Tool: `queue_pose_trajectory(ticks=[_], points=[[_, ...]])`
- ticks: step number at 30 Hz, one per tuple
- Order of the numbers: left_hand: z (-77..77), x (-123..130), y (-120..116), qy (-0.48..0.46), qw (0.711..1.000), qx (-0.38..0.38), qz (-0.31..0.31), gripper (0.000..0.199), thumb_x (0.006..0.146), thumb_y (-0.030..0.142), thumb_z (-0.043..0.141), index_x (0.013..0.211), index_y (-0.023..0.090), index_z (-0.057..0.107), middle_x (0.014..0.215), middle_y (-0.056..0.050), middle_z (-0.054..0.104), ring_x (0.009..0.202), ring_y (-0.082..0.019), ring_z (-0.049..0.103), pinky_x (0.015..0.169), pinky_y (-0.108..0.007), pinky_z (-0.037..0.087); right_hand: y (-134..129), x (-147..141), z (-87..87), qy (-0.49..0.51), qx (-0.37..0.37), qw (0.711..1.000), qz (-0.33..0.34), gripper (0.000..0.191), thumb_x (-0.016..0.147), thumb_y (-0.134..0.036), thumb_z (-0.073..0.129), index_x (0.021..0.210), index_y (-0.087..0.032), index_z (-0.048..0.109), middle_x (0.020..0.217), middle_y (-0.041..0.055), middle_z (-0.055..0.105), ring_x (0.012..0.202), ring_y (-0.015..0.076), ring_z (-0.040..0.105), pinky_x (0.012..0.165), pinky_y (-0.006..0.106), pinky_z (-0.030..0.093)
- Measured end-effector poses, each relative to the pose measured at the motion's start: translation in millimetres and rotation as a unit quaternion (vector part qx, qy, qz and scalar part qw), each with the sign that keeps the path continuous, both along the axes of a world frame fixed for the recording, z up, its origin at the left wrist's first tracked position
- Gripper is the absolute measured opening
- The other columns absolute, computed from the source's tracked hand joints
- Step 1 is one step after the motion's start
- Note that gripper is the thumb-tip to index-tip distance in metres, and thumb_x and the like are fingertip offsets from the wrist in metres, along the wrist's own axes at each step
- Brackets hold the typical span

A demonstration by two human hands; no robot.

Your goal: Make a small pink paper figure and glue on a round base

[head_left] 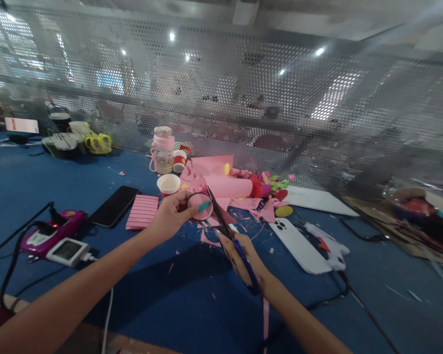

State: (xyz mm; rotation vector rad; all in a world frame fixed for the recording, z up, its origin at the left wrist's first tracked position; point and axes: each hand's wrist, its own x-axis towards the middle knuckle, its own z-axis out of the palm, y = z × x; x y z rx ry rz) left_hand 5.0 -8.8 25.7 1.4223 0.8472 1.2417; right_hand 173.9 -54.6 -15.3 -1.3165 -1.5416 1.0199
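Observation:
A round pink piece [198, 200] with a dark rim is pinched between the thumb and fingers of my left hand [177, 210]. The thumb has a long teal nail. My right hand [245, 258] is wrapped round the blue handles of a pair of scissors [222, 220], whose dark blades point up and away, beside the round piece. Whether the blades touch it I cannot tell. Just beyond my hands lie a pink paper roll [231, 187] and pink paper scraps [268, 210]. A striped pink pad [142, 212] lies left of my left hand.
Paper cups [169, 184] and a pink-lidded bottle [163, 153] stand beyond my left hand. A black phone [114, 206] and magenta power strip [55, 231] lie left; a white phone [300, 248] and cable lie right. A perforated metal screen [214, 98] runs behind the blue table [151, 300].

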Motion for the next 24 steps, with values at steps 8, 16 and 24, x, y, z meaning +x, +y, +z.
queue_pose_trajectory(ticks=[8,16,24], points=[[-0.5,0.1,0.0,0.013,1.0,0.016,0.01,0.029,0.062,0.034,0.071,0.08,0.014,0.062,0.073,-0.002,0.065,0.066,-0.012,0.058,0.061,-0.023,0.047,-3.1,0.4,9.4,-0.025,-0.005,1.0,0.005,0.046,0.074,-0.063,0.048,0.063,-0.018,0.048,0.047,-0.0068,0.026,0.043,0.0074,0.024,0.039,0.023,0.02],[-2.9,-1.6,1.7,0.018,1.0,0.017,0.01,0.03,0.062,0.033,0.071,0.083,0.013,0.063,0.076,-0.003,0.066,0.066,-0.012,0.058,0.06,-0.023,0.047,-3.9,0.3,9.6,-0.022,-0.023,0.999,0.007,0.043,0.075,-0.061,0.048,0.064,-0.019,0.046,0.044,-0.0076,0.026,0.04,0.0071,0.026,0.037,0.022,0.021],[-0.3,-1.4,0.3,0.025,1.0,0.01,0.003,0.027,0.063,0.029,0.069,0.084,0.013,0.062,0.075,-0.003,0.066,0.067,-0.011,0.058,0.062,-0.022,0.046,-4.3,0.1,11.9,0.0,-0.048,0.999,0.025,0.044,0.075,-0.062,0.047,0.063,-0.02,0.044,0.04,-0.0089,0.029,0.034,0.0058,0.026,0.035,0.021,0.022]])
